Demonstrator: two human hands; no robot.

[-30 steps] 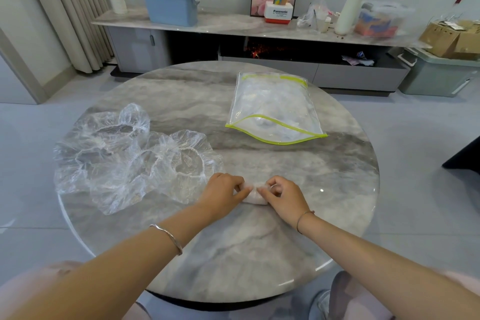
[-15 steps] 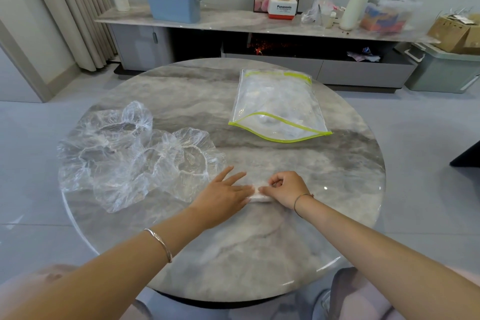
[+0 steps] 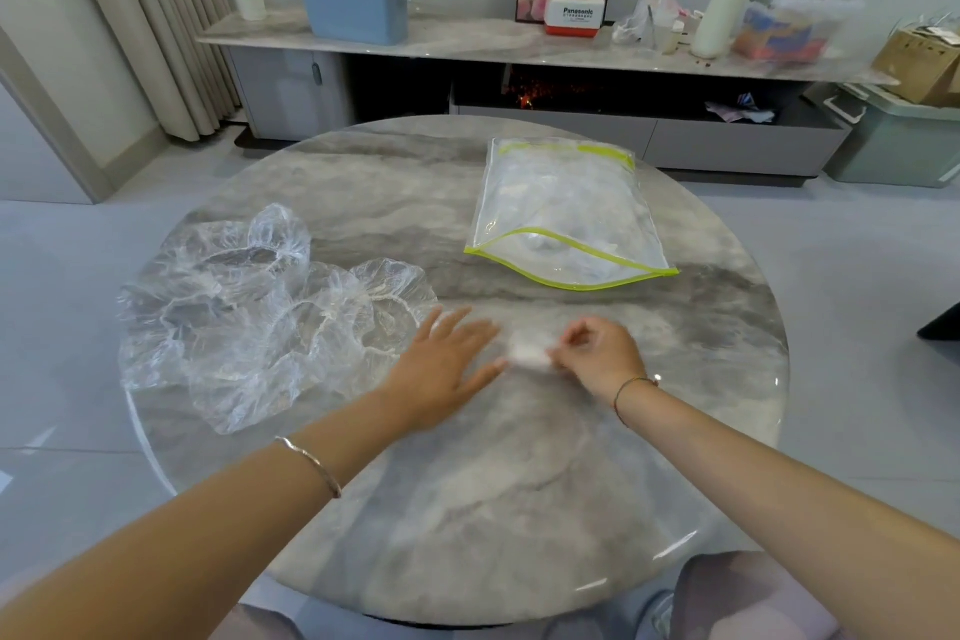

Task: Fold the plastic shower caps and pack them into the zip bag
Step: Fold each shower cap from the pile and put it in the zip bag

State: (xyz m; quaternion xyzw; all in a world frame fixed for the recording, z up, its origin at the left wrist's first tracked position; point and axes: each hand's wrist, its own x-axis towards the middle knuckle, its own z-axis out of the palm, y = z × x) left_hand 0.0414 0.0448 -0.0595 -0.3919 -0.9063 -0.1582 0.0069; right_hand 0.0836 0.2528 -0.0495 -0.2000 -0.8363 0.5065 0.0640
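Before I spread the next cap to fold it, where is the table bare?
The table is bare at its near edge between the forearms, and beyond the loose caps, left of the zip bag. Crowded: the left side under them, and mid-table, where left hand and right hand meet the folded cap.

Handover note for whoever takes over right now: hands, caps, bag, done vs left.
Left hand: open, fingers spread, beside the folded cap; blur hides any contact.
Right hand: pinches the folded cap's right end.
Unfolded shower caps: loose pile on the left side of the table.
Zip bag: lies beyond the hands, pale contents inside.
Done: one cap folded small.
Left: put it in the bag, then fold and pack the pile.
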